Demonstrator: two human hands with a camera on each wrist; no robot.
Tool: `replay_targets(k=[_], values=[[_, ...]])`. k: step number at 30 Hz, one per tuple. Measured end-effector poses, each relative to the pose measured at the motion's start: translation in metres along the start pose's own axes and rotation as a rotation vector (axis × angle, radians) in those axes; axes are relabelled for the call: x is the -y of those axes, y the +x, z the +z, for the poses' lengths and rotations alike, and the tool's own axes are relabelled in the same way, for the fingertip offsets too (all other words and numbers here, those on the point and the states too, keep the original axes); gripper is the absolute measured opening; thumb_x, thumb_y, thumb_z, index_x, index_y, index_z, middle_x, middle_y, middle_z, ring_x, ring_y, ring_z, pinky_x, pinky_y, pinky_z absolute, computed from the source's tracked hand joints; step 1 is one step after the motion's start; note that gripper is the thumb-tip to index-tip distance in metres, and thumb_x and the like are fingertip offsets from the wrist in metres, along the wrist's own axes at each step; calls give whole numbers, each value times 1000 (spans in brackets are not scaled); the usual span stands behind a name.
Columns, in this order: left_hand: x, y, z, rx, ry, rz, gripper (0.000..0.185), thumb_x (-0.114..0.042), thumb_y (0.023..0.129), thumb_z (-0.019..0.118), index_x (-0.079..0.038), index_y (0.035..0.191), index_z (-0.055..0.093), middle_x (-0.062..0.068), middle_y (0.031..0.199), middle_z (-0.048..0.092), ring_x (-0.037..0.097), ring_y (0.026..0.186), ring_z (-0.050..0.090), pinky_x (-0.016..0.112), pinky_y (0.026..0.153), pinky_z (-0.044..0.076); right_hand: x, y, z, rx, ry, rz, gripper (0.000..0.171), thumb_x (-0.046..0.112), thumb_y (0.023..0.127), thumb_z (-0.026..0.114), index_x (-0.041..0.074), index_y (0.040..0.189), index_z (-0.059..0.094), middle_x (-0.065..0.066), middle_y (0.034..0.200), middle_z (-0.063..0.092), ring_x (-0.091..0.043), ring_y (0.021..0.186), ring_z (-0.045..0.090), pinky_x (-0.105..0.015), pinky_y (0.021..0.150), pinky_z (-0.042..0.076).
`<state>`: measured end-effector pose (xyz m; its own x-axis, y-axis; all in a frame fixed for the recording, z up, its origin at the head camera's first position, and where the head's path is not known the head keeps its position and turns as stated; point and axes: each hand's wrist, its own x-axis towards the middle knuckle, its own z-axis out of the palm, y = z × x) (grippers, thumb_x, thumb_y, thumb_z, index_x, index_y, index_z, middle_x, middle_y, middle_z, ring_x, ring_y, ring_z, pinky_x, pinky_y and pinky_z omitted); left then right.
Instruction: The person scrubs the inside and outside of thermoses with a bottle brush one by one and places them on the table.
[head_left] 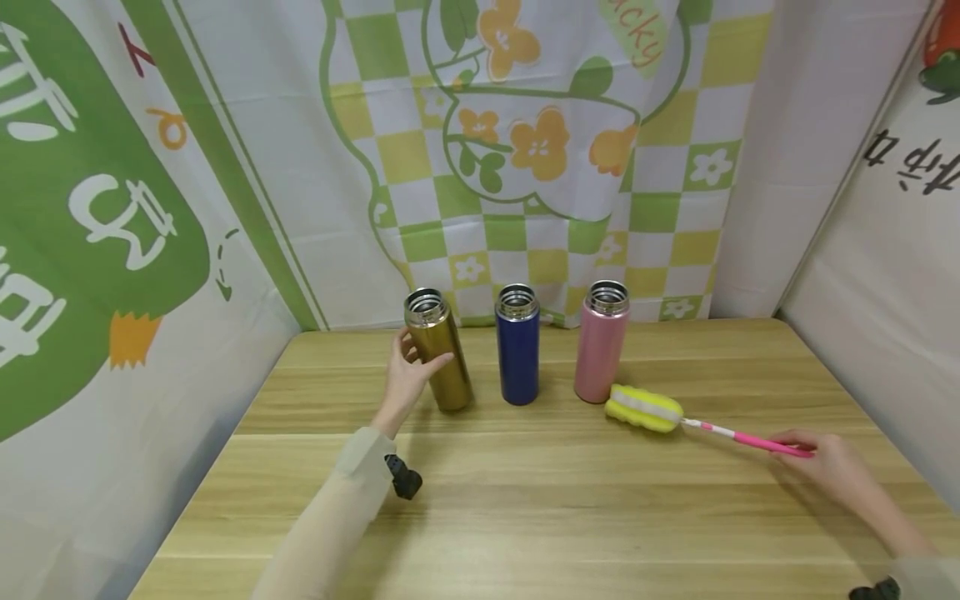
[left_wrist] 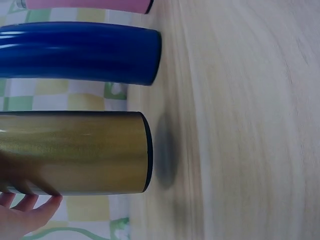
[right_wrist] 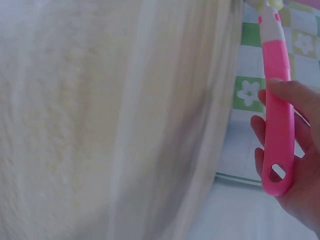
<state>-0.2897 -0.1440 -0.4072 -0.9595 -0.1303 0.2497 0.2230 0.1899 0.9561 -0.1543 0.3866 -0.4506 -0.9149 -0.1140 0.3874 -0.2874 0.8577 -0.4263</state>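
Note:
My left hand grips the gold bottle from its left side, thumb across the front. The bottle is lidless and leans a little. In the left wrist view the base of this gold bottle stands slightly off the table, a dark shadow beside it. My right hand holds a bottle brush by its pink handle, fingers curled round it. The brush's yellow and white sponge head points left, close to the foot of the pink bottle.
Between the gold and pink bottles stands a lidless blue bottle. All are near the back of the wooden table. A printed cloth hangs right behind, and more cloth walls rise at left and right.

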Motion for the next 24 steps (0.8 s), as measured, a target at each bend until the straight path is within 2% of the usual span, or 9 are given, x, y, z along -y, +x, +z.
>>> replay_targets(k=[5,8,13,16,20,23,24], values=[[-6,-9,-1,27,-1,64,75,-14,67,76,-4,127,33,20,116,49,35,102,50,41,84,42,6,0,-8,-2,10,-1,19,3,68,72,0,85,65,11,59,52,2,45,35,-21,39,32],[-8,-15,-2,50,5,60,75,-12,67,76,-4,128,33,19,116,50,33,101,51,40,84,43,9,0,-13,8,74,16,19,0,68,71,0,85,64,12,61,54,1,47,40,-21,38,35],[-10,-26,-3,75,-2,35,73,-8,66,76,-6,127,35,18,115,51,31,100,52,39,85,42,15,0,-27,49,220,134,15,1,71,70,1,86,65,19,67,58,-1,54,49,-22,42,40],[-13,-32,-2,89,-17,30,73,-6,65,77,-6,126,36,18,114,52,30,100,53,39,85,42,19,-1,-37,58,225,207,18,11,73,71,2,88,66,22,70,58,-2,56,47,-22,45,40],[-18,-41,0,111,-23,23,74,-6,65,77,-6,127,36,17,116,51,29,101,52,40,86,42,26,-1,-48,52,249,318,23,24,76,70,9,93,67,18,71,60,-5,58,39,-25,46,33],[-21,-48,2,127,-23,25,73,-6,65,77,-6,126,37,17,117,52,29,101,53,39,86,42,30,0,-52,15,332,388,22,27,77,68,16,96,67,12,71,64,-6,60,35,-27,49,29],[-22,-50,4,132,-27,28,72,-6,64,77,-6,125,38,17,116,52,29,101,53,39,85,42,31,1,-52,5,383,400,22,25,78,67,17,98,66,11,72,65,-2,59,39,-25,50,30]])
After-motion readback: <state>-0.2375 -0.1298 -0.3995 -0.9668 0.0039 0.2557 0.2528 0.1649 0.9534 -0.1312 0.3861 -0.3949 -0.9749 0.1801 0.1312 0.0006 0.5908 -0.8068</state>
